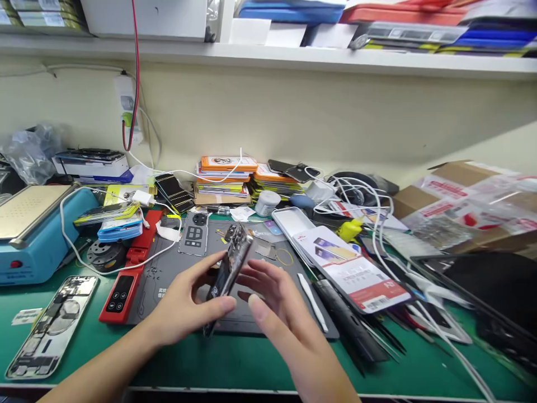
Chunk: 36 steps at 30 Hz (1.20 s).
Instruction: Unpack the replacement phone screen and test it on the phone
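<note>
My left hand point(184, 299) grips a dark smartphone point(229, 268) by its edges and holds it tilted, nearly on edge, above the grey work mat point(268, 324). The phone's inner parts seem to show near its upper end, though blur hides the detail. Close by on the right, my right hand point(281, 313) is open, its fingers apart and curved toward the phone. Behind the phone lies a grey phone frame plate point(194, 232) with cut-outs. A white pry stick point(312, 302) rests at the mat's right side.
An opened phone point(54, 324) lies at the left, near a red device with buttons point(121, 291) and a blue machine point(75, 224). To the right are a white screen package point(356, 274), tweezers, looping white cables point(381, 235) and a cardboard box point(457, 196). A shelf point(268, 59) overhangs the back.
</note>
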Available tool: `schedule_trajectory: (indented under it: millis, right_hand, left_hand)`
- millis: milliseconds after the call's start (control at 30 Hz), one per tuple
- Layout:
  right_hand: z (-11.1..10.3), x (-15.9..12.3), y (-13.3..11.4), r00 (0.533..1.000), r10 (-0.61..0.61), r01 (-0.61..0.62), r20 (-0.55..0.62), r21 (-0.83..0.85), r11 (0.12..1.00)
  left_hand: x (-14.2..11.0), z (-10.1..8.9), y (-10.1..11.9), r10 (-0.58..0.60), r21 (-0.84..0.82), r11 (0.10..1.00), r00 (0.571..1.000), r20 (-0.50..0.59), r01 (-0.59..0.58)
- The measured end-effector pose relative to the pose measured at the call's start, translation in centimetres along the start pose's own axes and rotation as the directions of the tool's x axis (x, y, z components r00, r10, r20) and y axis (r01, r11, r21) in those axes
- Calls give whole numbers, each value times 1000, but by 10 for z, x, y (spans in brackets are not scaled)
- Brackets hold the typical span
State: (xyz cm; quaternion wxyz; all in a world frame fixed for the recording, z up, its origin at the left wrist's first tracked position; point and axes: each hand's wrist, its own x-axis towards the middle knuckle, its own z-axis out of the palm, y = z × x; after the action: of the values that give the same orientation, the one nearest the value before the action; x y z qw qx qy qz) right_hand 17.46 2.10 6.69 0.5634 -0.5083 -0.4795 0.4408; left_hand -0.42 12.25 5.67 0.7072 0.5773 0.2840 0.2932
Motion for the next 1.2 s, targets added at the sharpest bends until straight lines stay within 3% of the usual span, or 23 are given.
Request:
schedule_trajectory:
  millis: [67,167,300,367,433,533,600,667,733,800,867,967,1133,1200]
  right_hand:
    - [5,0,2,993,110,-115,34,201,973]
    - [14,3,5,984,169,-176,49,309,935]
    - [19,8,12,979,205,-192,-7,330,924]
    - [19,10,17,972,232,-209,-30,337,918]
    - [16,9,20,964,264,-235,-40,343,910]
    - [10,4,19,952,305,-285,-1,350,892]
    - [5,-1,15,942,328,-330,66,351,876]
    - [-1,-4,11,923,352,-385,154,345,856]
    - [-6,-6,9,893,375,-441,248,327,836]
    - [-9,-7,9,856,393,-492,334,298,818]
    - [-11,-6,9,827,403,-521,392,264,812]
    - [-15,-4,7,812,405,-518,421,199,832]
    - [-25,0,-1,824,405,-450,396,23,893]
    - [-31,-1,-2,842,413,-410,347,-85,908]
  left_hand:
    - [0,4,4,96,304,950,993,-66,-72]
    - [0,14,8,190,691,719,978,-91,-75]
    - [-4,27,14,93,848,524,984,-152,82]
    - [-9,32,18,83,900,424,985,-149,100]
    - [-17,33,23,67,918,381,988,-143,107]
    - [-33,27,26,48,876,469,988,-148,108]
    - [-42,22,24,32,773,620,981,-190,130]
    - [-50,18,18,-67,553,810,968,-242,194]
    - [-55,19,12,-216,221,939,953,-213,263]
    - [-59,26,6,-302,-63,953,945,-126,296]
    - [-63,36,3,-380,-202,911,922,-74,359]
    - [-68,52,-1,-504,-234,849,860,-83,474]
    - [-75,70,-14,-362,-210,925,901,-240,316]
    - [-77,75,-18,-403,-279,901,879,-253,333]
